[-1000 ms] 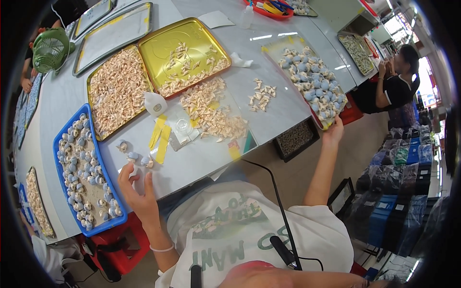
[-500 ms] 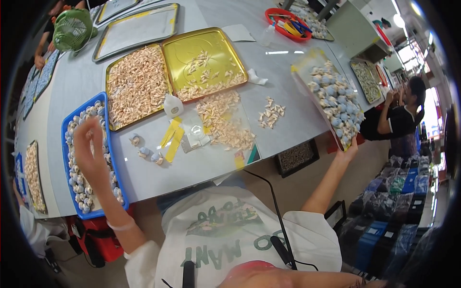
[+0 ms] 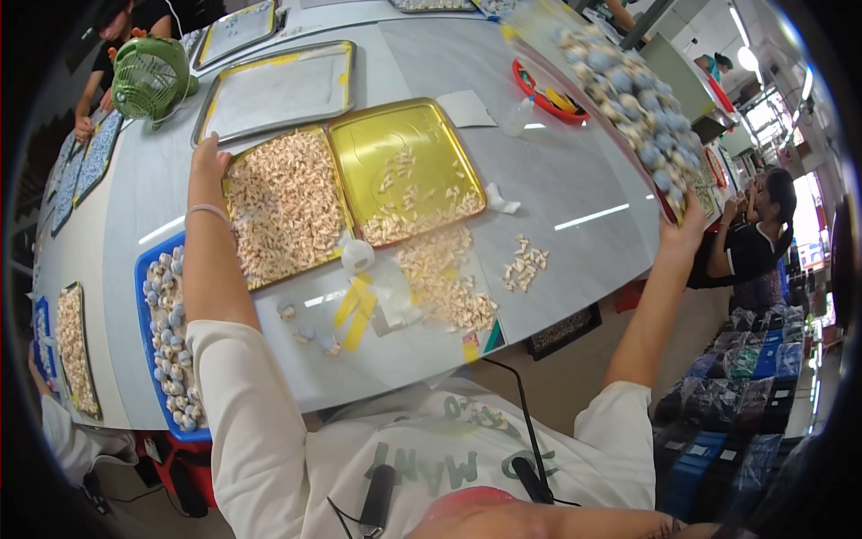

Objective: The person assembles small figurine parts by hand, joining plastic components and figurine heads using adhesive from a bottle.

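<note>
My right hand (image 3: 684, 226) grips the near end of a tilted tray (image 3: 620, 160), raised off the table at the right. Heaped on it are small rounded pale-blue and cream pieces (image 3: 620, 85). At the left my left hand (image 3: 212, 154) is by the far left corner of a tray full of small cream pieces (image 3: 285, 202), close to the edge of a silver tray (image 3: 274, 94); how its fingers lie is hard to see. My left forearm passes over a blue bin (image 3: 146, 310) of round blue and cream pieces, hiding part of it.
A gold tray (image 3: 395, 148) with scattered cream pieces joins the full one. Loose cream pieces (image 3: 449, 287), yellow tape strips (image 3: 359, 319) and a small white bottle (image 3: 357, 257) lie nearer me. Beyond are a green fan (image 3: 148, 79) and a red basin (image 3: 548, 94). People sit at both sides.
My left hand has moved from above the blue bin, forward to the full tray's far corner. My right hand has lifted its loaded tray farther forward and up. The view has shifted.
</note>
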